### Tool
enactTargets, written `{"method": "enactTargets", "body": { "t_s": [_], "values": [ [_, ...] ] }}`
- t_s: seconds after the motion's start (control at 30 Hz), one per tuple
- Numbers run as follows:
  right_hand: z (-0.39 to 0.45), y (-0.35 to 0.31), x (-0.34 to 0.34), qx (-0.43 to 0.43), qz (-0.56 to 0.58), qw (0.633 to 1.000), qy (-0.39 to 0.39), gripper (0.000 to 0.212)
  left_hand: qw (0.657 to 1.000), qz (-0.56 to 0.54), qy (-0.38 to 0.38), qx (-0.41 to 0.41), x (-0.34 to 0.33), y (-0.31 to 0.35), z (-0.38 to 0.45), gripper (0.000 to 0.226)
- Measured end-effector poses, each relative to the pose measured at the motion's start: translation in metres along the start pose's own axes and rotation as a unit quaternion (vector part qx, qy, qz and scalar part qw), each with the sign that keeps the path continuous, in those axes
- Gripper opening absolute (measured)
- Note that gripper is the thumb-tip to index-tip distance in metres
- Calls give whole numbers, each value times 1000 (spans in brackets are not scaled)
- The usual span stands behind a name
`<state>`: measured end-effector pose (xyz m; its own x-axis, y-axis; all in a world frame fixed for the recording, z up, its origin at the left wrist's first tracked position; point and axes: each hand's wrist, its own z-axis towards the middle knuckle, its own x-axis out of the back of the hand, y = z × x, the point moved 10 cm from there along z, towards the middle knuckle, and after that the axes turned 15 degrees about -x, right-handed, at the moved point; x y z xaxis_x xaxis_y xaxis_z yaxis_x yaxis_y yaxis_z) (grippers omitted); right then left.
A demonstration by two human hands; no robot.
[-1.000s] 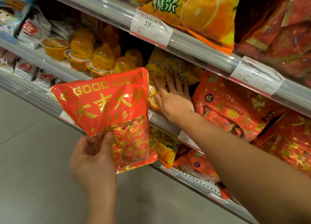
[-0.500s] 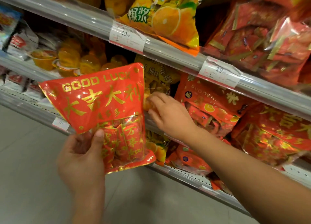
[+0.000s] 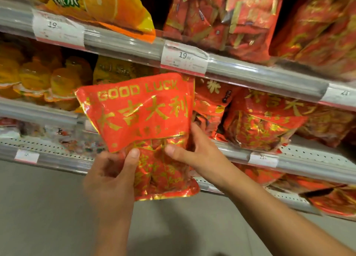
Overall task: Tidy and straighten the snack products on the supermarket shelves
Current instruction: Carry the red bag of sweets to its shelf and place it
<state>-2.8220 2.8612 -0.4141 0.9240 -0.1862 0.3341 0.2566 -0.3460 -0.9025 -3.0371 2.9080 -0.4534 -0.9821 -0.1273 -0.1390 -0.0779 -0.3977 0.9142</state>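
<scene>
Right, head view: both hands are on the red bag [image 3: 142,119], the one marked GOOD LUCK in gold, held up in front of the middle shelf [image 3: 240,153]. The left hand [image 3: 111,176] grips the bag's lower left part, thumb pressed flat on the front, the other fingers curled behind it. The right hand [image 3: 200,153] holds the right edge, thumb across the front and fingers tucked round the back, out of sight. The bag tilts a little, its top leaning left, and it hangs clear of the shelf rail. Just behind it on the middle shelf sit more red bags [image 3: 258,124], packed side by side. To the left, orange jelly cups [image 3: 48,80] crowd the same shelf. Up top, an orange fruit bag [image 3: 113,9] overhangs the rail beside a price tag [image 3: 185,58] reading 19.
</scene>
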Motion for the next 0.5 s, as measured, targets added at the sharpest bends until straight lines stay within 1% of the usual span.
{"method": "enactTargets", "body": {
  "t_s": [0.03,0.1,0.17,0.23,0.3,0.4,0.5],
  "values": [
    [-2,6,8,-2,13,1000,24,90,999,7,-31,-3,-10,4,-4,32],
    [-6,21,26,-5,40,996,82,91,992,28,-119,-7,-33,11,-11,29],
    [-11,43,45,-21,76,987,137,91,977,49,-207,-12,-52,15,-22,36],
    [-19,65,59,-30,119,979,161,84,962,58,-264,-28,-65,21,-33,40],
    [-28,79,71,-29,130,973,187,76,954,45,-295,-33,-74,24,-43,37],
    [-41,96,88,-36,141,961,233,69,945,42,-321,-50,-84,26,-49,30],
    [-54,104,102,-42,139,958,248,66,933,67,-340,-95,-93,29,-48,28]
  ]
}}
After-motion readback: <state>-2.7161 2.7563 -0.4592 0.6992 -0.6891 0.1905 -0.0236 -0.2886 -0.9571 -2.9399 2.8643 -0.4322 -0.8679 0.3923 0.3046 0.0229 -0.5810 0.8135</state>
